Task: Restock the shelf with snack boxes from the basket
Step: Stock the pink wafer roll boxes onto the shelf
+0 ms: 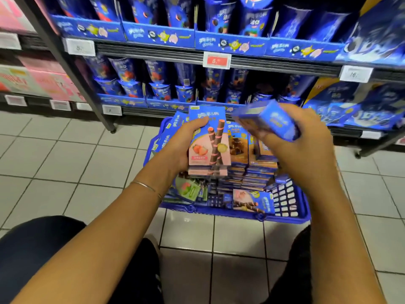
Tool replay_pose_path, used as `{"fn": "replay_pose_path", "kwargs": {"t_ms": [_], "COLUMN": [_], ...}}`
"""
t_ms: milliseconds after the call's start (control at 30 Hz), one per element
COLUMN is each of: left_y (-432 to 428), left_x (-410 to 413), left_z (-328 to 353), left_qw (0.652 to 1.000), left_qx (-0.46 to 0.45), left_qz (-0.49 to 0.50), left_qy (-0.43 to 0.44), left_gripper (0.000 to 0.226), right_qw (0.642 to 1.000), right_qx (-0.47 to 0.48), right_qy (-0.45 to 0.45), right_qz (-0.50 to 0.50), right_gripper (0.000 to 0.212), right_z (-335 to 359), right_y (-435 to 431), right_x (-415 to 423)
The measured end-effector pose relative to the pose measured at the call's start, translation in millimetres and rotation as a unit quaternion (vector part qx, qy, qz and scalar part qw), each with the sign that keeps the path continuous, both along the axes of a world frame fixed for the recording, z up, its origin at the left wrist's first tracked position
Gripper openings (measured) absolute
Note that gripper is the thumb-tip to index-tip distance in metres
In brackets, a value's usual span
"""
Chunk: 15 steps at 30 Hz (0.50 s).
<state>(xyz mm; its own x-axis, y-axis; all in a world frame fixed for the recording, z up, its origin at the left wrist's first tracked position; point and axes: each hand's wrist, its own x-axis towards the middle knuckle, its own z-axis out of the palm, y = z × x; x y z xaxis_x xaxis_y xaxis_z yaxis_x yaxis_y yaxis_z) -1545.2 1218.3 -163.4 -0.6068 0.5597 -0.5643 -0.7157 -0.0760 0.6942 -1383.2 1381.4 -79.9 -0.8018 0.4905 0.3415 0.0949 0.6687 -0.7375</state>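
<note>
shelf (219, 62) at 12 o'clock, rows crowded with blue cups; a box pushed in carelessly would likely tip its neighbours. basket (285, 218) on the floor tiles below it, heaped past its rim; the leaning boxes at its 9 o'clock side may spill if jostled. left hand (182, 145) wraps a stack of strawberry boxes (210, 139), thumb on the front face; the lower ones could slip. right hand (306, 139) is curled tight round one blue box (274, 121), blurred, at the stack's 3 o'clock, over the basket.
</note>
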Motion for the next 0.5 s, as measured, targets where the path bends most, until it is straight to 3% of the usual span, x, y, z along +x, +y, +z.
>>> {"fn": "replay_pose_path", "kwargs": {"t_ms": [100,200,267,367,433,500], "left_y": [5.0,4.4,2.3,-0.5,-1.4,-0.1], "left_x": [4.0,3.2,1.1,-2.8,-4.7,-5.4], "left_z": [9.6,12.8,11.2,8.7,11.7,15.2], "left_qw": [1.0,0.999,0.999,0.998,0.998,0.996], "left_qx": [-0.008,0.003,-0.01,-0.044,-0.052,-0.085], "left_qz": [-0.001,0.03,0.037,0.045,0.022,-0.007], "left_qy": [-0.013,-0.029,-0.011,0.012,0.012,0.023], "left_gripper": [0.032,0.04,0.043,0.052,0.076,0.099], "right_qw": [0.993,0.973,0.975,0.972,0.937,0.91], "right_qx": [0.047,0.003,-0.032,-0.206,-0.345,-0.398], "right_qy": [-0.015,-0.093,-0.043,0.041,-0.014,-0.082], "right_qz": [0.109,0.21,0.215,0.108,0.055,0.081], "right_gripper": [0.054,0.069,0.067,0.065,0.069,0.052], "right_z": [-9.8,-33.7,-47.0,-57.9,-59.0,-62.5], "right_y": [-26.2,-41.2,-45.6,-50.7,-50.6,-49.3], "right_x": [-19.0,-26.3,-27.2,-34.9,-45.4,-54.4]}}
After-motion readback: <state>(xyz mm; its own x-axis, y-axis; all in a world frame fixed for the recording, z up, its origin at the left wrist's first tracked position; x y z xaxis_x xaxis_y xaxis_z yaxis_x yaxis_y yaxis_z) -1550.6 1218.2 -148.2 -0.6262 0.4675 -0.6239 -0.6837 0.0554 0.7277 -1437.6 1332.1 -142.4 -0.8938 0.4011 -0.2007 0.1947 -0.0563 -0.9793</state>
